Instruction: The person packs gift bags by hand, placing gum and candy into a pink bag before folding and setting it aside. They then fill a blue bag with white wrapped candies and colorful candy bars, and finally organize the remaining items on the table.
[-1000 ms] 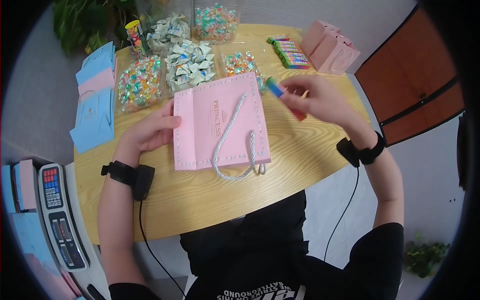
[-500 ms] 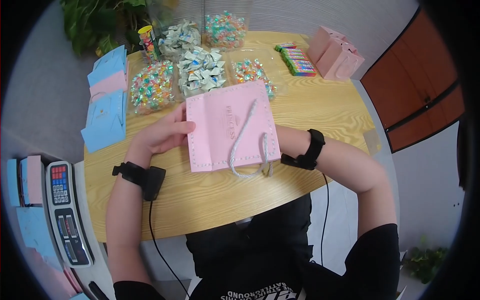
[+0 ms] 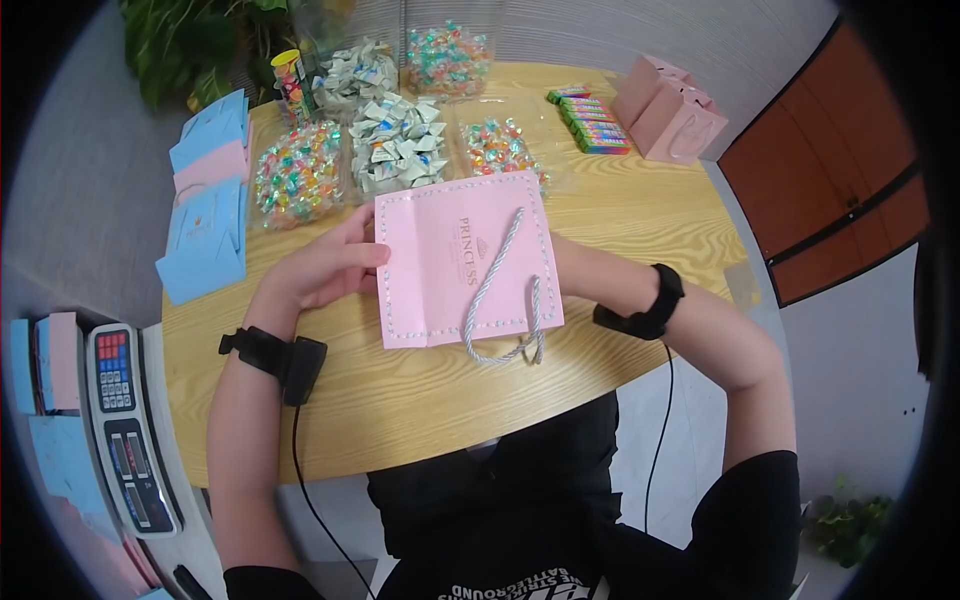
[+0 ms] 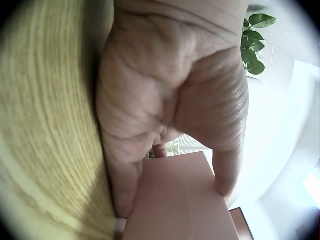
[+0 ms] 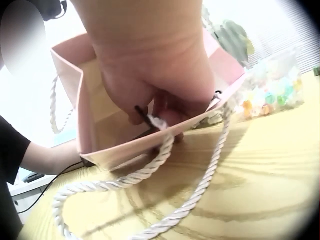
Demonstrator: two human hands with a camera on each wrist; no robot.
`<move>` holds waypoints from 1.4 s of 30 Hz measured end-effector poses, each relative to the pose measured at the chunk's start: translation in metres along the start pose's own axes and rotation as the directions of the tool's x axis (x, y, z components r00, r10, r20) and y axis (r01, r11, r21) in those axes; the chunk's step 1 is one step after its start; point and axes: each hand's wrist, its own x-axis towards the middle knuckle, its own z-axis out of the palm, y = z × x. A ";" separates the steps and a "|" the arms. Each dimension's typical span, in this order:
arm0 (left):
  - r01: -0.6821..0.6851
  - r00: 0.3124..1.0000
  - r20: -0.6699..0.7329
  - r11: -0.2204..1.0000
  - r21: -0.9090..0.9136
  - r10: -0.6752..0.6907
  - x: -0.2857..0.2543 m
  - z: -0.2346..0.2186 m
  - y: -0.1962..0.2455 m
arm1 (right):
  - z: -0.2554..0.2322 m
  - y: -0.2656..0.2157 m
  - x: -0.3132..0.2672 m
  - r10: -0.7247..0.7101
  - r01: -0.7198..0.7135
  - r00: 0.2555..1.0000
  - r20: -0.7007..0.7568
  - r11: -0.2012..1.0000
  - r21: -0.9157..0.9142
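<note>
1. Bag (image 3: pixel 445 300), pink, marked PRINCESS, over the wooden table (image 3: pixel 400 410), printed face up, mouth toward the right arm; white cord handle (image 5: pixel 95 185) looped at the mouth.
2. Left hand (image 3: pixel 335 260) at the bag's base end: fingers curled around, thumb on the near panel, gripping.
3. Right hand (image 5: pixel 155 75) at the bag's mouth, partly within, fingers bent close to rim and cord; cannot tell whether anything is held.
4. Beyond the bag: wrapped candies (image 3: pixel 298 172) to the left, white packets (image 3: pixel 398 145) in the middle, more candies (image 3: pixel 500 145) beside them.
5. Left of the bag: blue bags (image 3: pixel 208 235) lying overlapped on the table; farther out, a scale (image 3: pixel 130 430).
6. Beyond the bag, to the right: a row of colourful packs (image 3: pixel 595 125), with upright pink bags (image 3: pixel 682 125) just beside.
</note>
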 end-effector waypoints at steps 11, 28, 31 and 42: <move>-0.002 1.000 0.007 0.997 -0.078 0.002 0.001 -0.003 0.000 | -0.170 0.061 -0.048 0.517 -0.629 0.756 -0.402 0.743 -0.229; 0.005 0.999 0.033 0.995 -0.095 -0.002 -0.003 -0.002 0.002 | -0.176 0.068 -0.088 0.239 -0.368 0.918 -0.316 0.221 -0.903; -0.006 0.999 0.032 0.993 -0.120 0.010 -0.002 0.000 0.003 | -0.165 0.046 -0.080 0.311 -0.464 0.875 -0.371 0.318 -0.827; -0.011 0.999 0.038 0.988 -0.154 0.017 0.001 -0.003 0.000 | -0.047 -0.072 -0.012 0.688 -0.683 0.725 0.002 0.720 -0.127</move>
